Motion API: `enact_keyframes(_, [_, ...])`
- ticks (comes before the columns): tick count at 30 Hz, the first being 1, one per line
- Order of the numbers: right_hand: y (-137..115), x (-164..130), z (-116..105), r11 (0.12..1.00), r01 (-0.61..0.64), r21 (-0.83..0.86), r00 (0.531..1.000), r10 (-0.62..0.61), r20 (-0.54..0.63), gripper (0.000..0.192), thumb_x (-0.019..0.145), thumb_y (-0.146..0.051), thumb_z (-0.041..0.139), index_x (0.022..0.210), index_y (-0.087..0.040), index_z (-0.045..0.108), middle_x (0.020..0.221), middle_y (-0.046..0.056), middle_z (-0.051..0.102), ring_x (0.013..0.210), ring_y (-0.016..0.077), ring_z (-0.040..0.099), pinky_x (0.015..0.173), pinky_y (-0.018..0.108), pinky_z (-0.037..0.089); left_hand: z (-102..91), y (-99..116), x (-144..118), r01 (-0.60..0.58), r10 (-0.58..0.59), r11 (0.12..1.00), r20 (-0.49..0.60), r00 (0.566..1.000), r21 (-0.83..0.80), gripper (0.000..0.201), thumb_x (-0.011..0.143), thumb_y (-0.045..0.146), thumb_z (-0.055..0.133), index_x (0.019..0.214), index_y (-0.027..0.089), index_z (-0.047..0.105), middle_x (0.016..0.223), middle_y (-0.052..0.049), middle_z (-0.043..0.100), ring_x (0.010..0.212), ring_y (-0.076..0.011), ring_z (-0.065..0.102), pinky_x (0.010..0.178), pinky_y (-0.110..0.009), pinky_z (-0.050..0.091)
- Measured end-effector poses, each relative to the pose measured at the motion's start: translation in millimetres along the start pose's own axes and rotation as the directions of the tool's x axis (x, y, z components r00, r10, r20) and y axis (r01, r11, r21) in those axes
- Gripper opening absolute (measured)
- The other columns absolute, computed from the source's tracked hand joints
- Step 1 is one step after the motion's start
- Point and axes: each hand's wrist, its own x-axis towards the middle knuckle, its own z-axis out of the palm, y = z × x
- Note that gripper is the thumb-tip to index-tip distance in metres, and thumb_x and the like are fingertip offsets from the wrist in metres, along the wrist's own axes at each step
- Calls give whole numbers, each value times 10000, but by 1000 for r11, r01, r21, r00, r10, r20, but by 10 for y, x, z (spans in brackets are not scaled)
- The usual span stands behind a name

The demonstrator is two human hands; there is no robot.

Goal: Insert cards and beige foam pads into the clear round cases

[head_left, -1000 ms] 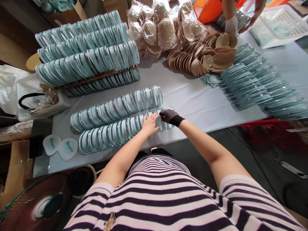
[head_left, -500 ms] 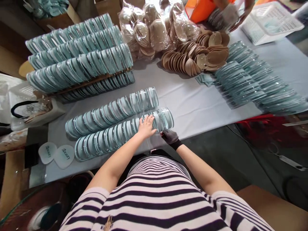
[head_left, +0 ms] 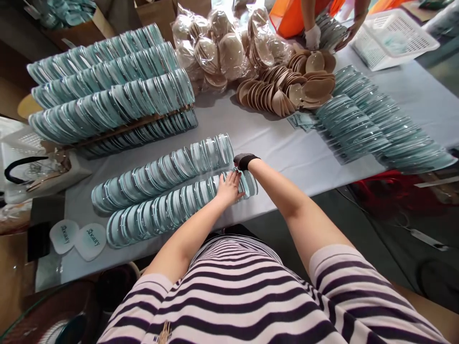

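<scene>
Your near row of cases (head_left: 172, 203) looks like clear glossy plastic over pale teal card inserts, same finish on the row behind (head_left: 161, 172) and the stacked rows (head_left: 107, 95) on a bare wood board (head_left: 136, 123). Your right hand (head_left: 242, 162) wears a dark knit glove, matt, coarse weave; your left hand (head_left: 229, 188) is bare. Table cover (head_left: 283, 148) reads as smooth matt grey-white cloth. Tan pads (head_left: 287, 91) look soft and matt, some in shiny crinkled plastic bags (head_left: 218, 45). White basket (head_left: 394, 36) is perforated plastic
</scene>
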Motion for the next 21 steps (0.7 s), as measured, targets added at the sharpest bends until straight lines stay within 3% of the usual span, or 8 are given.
enact_keyframes(6, [183, -383, 324, 993, 118, -19, 981, -119, -151, 261, 867, -243, 541, 1030, -172, 733, 1045, 125, 733, 979, 232, 674, 814, 291, 480, -2, -29, 25, -6, 5, 998, -10, 1000, -68, 821, 880, 545, 456, 1563, 178, 187, 1622, -102, 217, 1486, -322, 166, 1187, -578, 107])
enact_keyframes(8, [253, -529, 455, 996, 86, 21, 971, -79, -226, 272, 890, -263, 504, 1035, -192, 724, 1066, 100, 732, 965, 217, 674, 798, 276, 474, 5, -40, 35, -6, 5, 997, -16, 1000, -78, 840, 869, 554, 484, 1565, 195, 179, 1624, -96, 214, 1487, -319, 161, 1189, -574, 103])
enact_keyframes(11, [311, -608, 529, 993, -47, 111, 943, 81, -324, 301, 919, -287, 463, 1095, -226, 699, 1124, 78, 720, 992, 214, 671, 804, 280, 477, 10, -53, 37, -5, 4, 998, -19, 1000, -62, 847, 870, 568, 485, 1566, 198, 172, 1626, -97, 207, 1490, -311, 158, 1192, -562, 105])
enact_keyframes(13, [296, -553, 489, 983, -119, 140, 938, 158, -307, 318, 928, -304, 463, 1152, -248, 682, 1140, 88, 715, 1008, 225, 673, 817, 298, 488, 10, -57, 35, -2, 1, 999, -18, 1000, -43, 844, 875, 573, 479, 1564, 193, 176, 1625, -104, 208, 1490, -308, 163, 1191, -559, 115])
enact_keyframes(16, [183, -362, 351, 992, -95, 84, 969, 112, -220, 329, 929, -281, 500, 1200, -205, 671, 1177, 156, 693, 1053, 257, 666, 862, 343, 496, 7, -58, 33, 3, -3, 1000, -17, 1000, -23, 827, 886, 563, 462, 1561, 172, 185, 1621, -116, 217, 1483, -300, 193, 1187, -566, 133])
enact_keyframes(19, [15, -165, 172, 999, -38, 22, 985, 41, -167, 263, 876, -180, 596, 1079, -53, 706, 1091, 241, 700, 1027, 280, 672, 866, 372, 497, -8, -46, 15, -11, 10, 1000, -46, 999, -16, 800, 901, 543, 425, 1554, 137, 201, 1611, -131, 238, 1477, -307, 215, 1182, -577, 150])
enact_keyframes(21, [-77, -104, 47, 1000, -15, 3, 987, 15, -160, 204, 833, -146, 651, 962, -1, 716, 968, 225, 727, 930, 250, 691, 812, 343, 509, -22, -30, -14, -29, 28, 999, -71, 997, -17, 786, 904, 542, 406, 1548, 128, 228, 1600, -141, 267, 1472, -327, 228, 1179, -573, 169])
